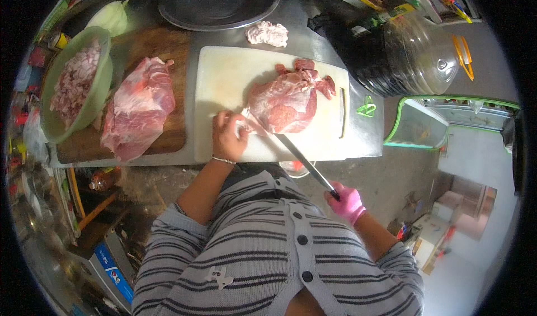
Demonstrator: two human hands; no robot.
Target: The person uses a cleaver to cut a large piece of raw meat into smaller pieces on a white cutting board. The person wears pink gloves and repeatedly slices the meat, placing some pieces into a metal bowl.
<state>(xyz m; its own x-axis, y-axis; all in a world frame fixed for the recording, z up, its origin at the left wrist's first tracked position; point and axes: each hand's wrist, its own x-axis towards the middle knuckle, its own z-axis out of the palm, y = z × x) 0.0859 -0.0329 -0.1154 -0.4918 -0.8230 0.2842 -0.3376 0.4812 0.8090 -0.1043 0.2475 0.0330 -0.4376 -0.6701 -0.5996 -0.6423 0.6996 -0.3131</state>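
A large piece of raw meat (287,102) lies on the white plastic cutting board (222,77), with small loose-looking ends at its upper right. My left hand (229,135) grips a pale flap of fat and skin at the meat's lower left edge. In my right hand (346,202), which wears a pink glove, is the black handle of a long knife (300,158); its blade reaches up to the meat's lower edge beside that flap. Another big raw piece of meat (140,106) rests on the brown wooden board (178,85) to the left.
A green bowl (107,70) of cut meat stands at the left, near a pale green vegetable (110,19). Behind the boards are a wide metal basin (218,20) and a pale lump of fat (267,34). A large clear plastic jug (419,60) lies at the right, by a green clip (366,107).
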